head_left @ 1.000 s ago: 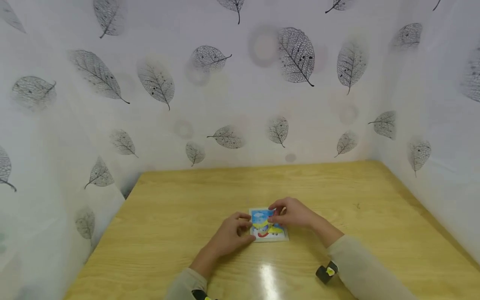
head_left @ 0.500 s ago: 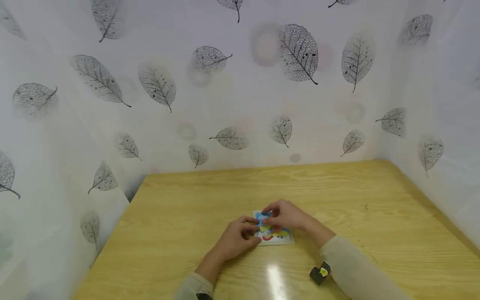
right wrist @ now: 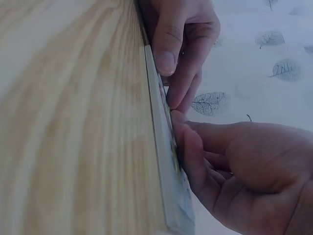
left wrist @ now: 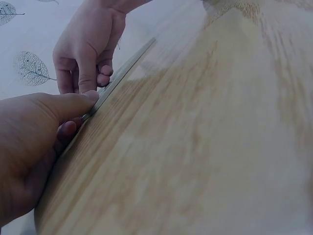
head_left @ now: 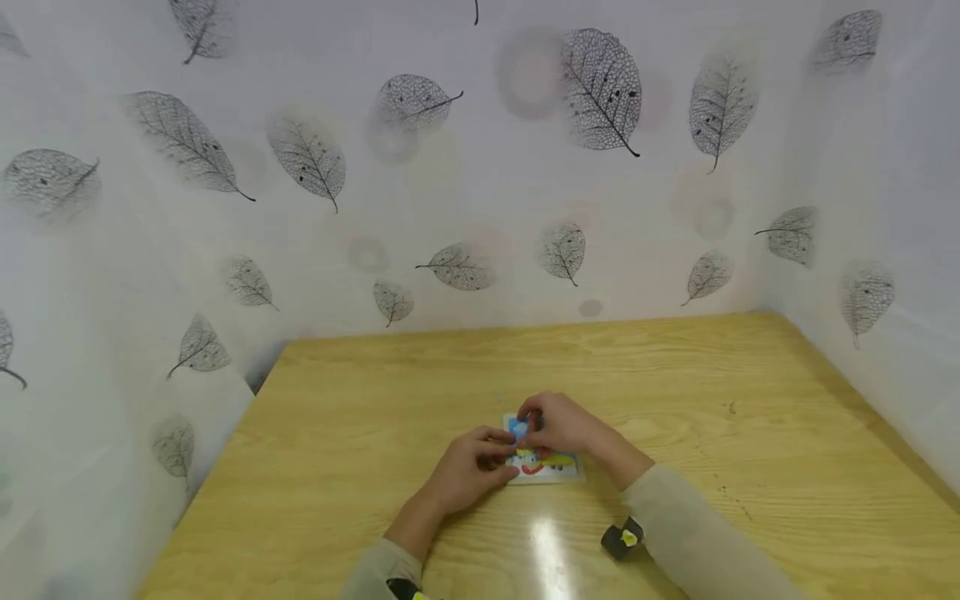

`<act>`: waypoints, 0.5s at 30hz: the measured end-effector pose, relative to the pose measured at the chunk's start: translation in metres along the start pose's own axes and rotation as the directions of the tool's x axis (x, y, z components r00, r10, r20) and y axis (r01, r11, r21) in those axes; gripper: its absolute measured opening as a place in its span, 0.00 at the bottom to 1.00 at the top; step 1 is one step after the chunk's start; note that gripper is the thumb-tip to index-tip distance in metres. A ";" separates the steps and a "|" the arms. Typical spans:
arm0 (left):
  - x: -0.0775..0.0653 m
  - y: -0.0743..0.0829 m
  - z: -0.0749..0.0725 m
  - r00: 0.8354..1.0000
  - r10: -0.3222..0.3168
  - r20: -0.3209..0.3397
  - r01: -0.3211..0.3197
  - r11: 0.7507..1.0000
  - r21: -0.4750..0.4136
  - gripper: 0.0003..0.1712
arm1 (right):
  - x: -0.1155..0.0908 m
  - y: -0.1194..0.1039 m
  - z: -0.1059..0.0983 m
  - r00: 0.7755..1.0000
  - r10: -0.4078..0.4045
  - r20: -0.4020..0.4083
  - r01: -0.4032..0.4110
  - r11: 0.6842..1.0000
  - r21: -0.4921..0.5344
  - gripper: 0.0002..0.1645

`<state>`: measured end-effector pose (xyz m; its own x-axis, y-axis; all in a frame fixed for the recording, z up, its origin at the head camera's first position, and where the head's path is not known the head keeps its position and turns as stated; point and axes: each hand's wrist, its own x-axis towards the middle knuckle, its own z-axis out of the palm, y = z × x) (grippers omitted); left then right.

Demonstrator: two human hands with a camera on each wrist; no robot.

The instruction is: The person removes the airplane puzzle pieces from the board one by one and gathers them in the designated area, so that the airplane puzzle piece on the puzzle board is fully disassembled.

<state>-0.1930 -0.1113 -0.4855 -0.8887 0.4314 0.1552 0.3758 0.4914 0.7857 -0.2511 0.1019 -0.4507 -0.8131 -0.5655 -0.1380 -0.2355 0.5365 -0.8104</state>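
A small square picture board (head_left: 558,473) lies flat on the wooden table, with a blue, yellow and red cartoon picture and a pale border. My left hand (head_left: 471,471) holds its left side, thumb by the lower corner and curved fingers further up. Over the upper part of the board, my right hand (head_left: 561,423) has thumb and forefinger together, with something small and red between them whose kind is unclear. In the right wrist view, the right fingers (right wrist: 193,147) are bent against the face of the board (right wrist: 164,161). Both hands cover parts of the picture.
The wooden table (head_left: 360,400) reaches back to a pale curtain (head_left: 480,192) printed with grey leaves, which also hangs at both sides. Black wrist straps (head_left: 621,537) sit on the sleeves. A bright reflection shines on the table's near part.
My right hand has shifted left across the upper part of the board, and red now shows between its fingers there. The left hand stays at the board's left side. The head view has shifted slightly.
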 end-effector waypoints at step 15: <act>0.000 -0.002 0.000 0.999 0.033 -0.019 -0.033 0.999 -0.002 0.15 | 0.005 0.009 0.002 0.996 0.088 -0.017 -0.086 0.993 0.084 0.22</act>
<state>-0.1936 -0.1126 -0.4873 -0.8808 0.4326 0.1926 0.4043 0.4751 0.7816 -0.2569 0.1028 -0.4599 -0.8396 -0.5054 -0.1990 -0.1189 0.5286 -0.8405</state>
